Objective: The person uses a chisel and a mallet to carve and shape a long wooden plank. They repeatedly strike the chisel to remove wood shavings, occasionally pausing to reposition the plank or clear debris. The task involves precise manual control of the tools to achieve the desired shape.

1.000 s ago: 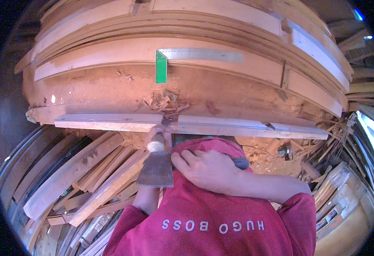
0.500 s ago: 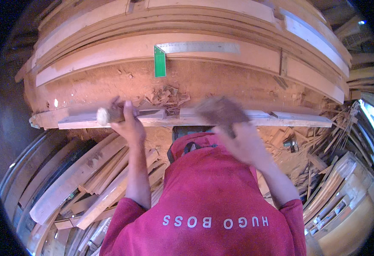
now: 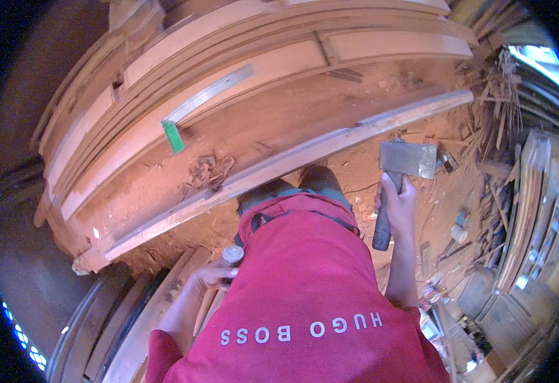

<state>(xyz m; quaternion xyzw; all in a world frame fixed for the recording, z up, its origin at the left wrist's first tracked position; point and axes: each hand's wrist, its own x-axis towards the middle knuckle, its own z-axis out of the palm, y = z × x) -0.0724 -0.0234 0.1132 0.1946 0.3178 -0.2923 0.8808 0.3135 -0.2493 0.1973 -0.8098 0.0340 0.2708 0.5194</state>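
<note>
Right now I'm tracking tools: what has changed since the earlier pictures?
The broad-bladed hand tool, beside the left hand a second ago, is now in the right hand, out to the right. The left hand has dropped from the front board to beside the red shirt, with a round-ended tool. The view has turned. The try square and wood chips stayed.

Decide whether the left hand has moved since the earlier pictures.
Yes: the left hand has moved back from the front wooden strip, toward the red shirt.
</note>
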